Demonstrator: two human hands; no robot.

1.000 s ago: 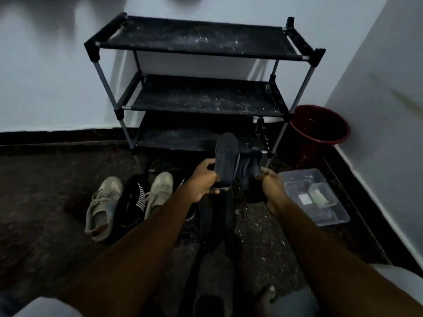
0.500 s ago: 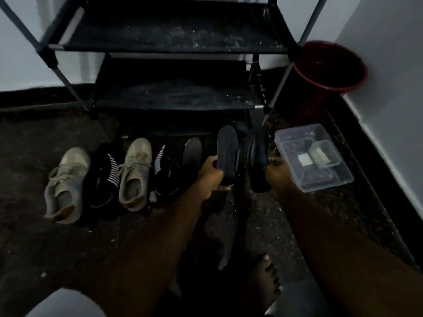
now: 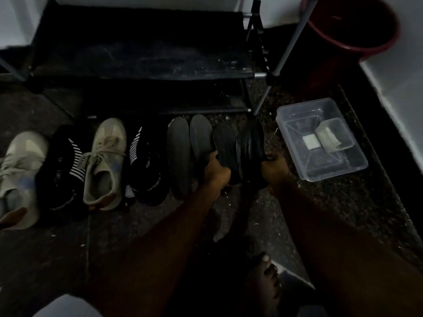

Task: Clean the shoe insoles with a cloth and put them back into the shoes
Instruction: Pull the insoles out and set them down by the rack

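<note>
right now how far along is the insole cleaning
Early to midway, at a guess. Two dark insoles lie out on the floor beside the shoes. The left hand holds a third insole; the right hand grips a dark bundle, possibly the cloth. No insole visibly refitted; all that remains.

Home entryway: shoe rack point(image 3: 146, 53), floor shoes point(image 3: 104, 163).
</note>
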